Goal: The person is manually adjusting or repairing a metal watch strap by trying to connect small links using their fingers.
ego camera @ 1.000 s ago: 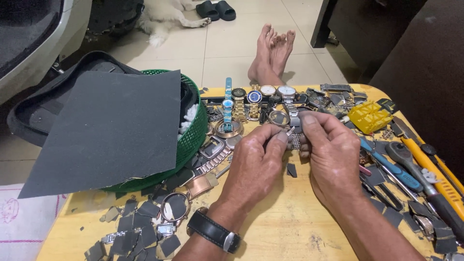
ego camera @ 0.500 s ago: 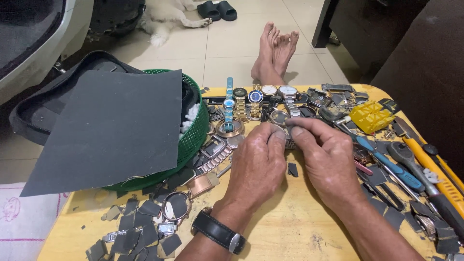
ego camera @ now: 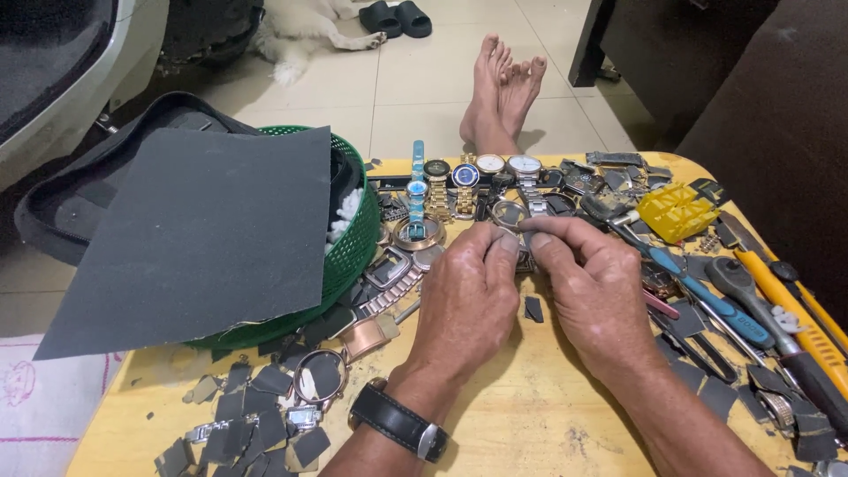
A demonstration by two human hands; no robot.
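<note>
My left hand (ego camera: pixel 465 305) and my right hand (ego camera: pixel 596 296) meet over the middle of the yellow wooden table (ego camera: pixel 521 424). Their fingertips pinch a small metal watch part (ego camera: pixel 523 250) between them; most of it is hidden by the fingers. A black wristwatch (ego camera: pixel 397 422) sits on my left wrist. Just beyond the hands lies a row of wristwatches (ego camera: pixel 468 177) with gold, silver and blue bands. A small dark scrap (ego camera: pixel 533 309) lies on the table between my hands.
A green basket (ego camera: pixel 349 252) covered by a large dark sandpaper sheet (ego camera: pixel 199 230) stands at left. Cut sandpaper scraps and watch cases (ego camera: pixel 265 406) litter the front left. Pliers (ego camera: pixel 707 296), a yellow holder (ego camera: pixel 676 212) and screwdrivers lie at right. Bare feet (ego camera: pixel 503 97) rest beyond the table.
Both hands have shifted slightly toward the row of watches, turning the small part between the fingertips. Nothing else on the table has moved.
</note>
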